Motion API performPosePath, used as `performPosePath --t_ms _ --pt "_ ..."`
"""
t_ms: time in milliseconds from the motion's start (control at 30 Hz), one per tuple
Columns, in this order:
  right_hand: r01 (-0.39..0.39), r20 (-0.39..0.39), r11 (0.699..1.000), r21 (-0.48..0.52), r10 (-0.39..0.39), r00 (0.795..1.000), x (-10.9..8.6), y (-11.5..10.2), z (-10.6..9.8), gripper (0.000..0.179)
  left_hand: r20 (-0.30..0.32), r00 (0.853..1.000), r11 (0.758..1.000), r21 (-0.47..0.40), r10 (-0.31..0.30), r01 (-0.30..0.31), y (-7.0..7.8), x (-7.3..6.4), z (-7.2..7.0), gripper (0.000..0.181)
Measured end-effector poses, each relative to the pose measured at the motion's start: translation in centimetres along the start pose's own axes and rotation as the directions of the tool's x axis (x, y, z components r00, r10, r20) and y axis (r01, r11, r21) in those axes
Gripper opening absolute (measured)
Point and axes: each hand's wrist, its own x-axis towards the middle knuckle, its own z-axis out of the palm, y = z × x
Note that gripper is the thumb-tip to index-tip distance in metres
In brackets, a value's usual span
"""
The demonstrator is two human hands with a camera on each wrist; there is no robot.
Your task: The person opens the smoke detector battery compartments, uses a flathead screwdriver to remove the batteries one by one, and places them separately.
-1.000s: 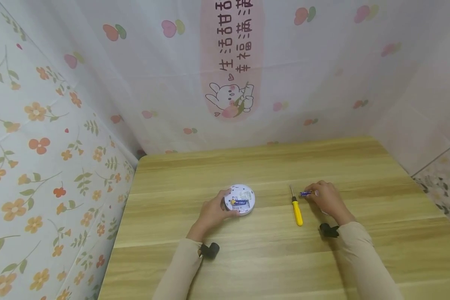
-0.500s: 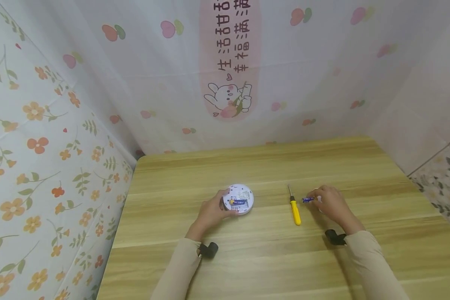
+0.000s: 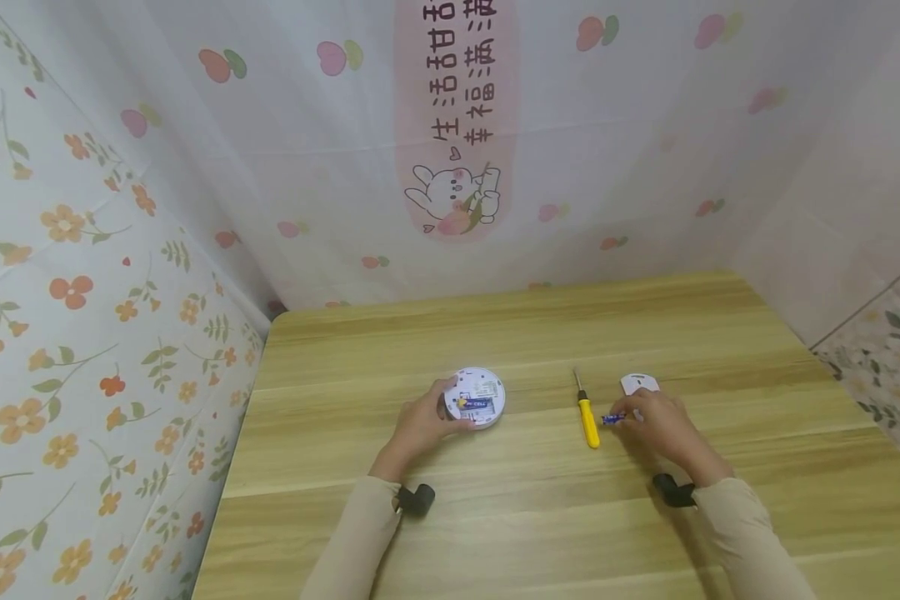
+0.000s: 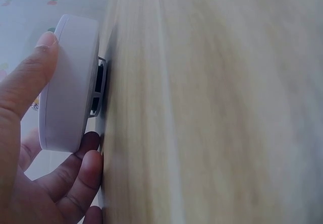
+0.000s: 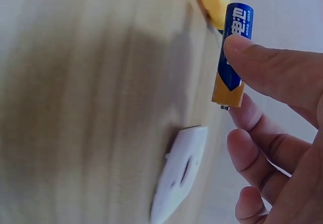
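Note:
A round white device (image 3: 487, 385) lies on the table with its battery bay facing up, one blue battery (image 3: 474, 403) inside. My left hand (image 3: 422, 423) grips the device's left edge, thumb on the near side; in the left wrist view the device (image 4: 70, 88) shows its rim side-on, slightly off the tabletop. My right hand (image 3: 662, 423) pinches another blue and orange battery (image 5: 235, 57) between thumb and fingers, just above the table. Beyond that hand lies a flat white slotted cover (image 3: 637, 382), also seen in the right wrist view.
A screwdriver (image 3: 588, 423) with a yellow handle lies between the two hands, close to the held battery. The wooden table (image 3: 495, 517) meets patterned cloth hangings (image 3: 330, 208) at its back and left side.
My right hand has moved a little toward me with the battery, uncovering the white cover on the table. The left hand and the device stay in about the same place.

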Motion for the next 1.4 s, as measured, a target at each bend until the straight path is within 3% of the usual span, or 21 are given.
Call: performPosePath --t_ms 333,1400 --pt "0.049 -0.020 0.999 -0.004 -0.049 0.999 -0.7 0.3 1.0 0.006 0.001 1.000 1.000 0.005 -0.004 0.004 0.0 -0.2 -0.1 0.088" --pt "0.026 -0.017 0.999 0.031 -0.026 1.000 -0.9 0.4 1.6 0.014 0.006 1.000 1.000 -0.003 -0.015 0.015 -0.2 0.0 0.0 0.088"
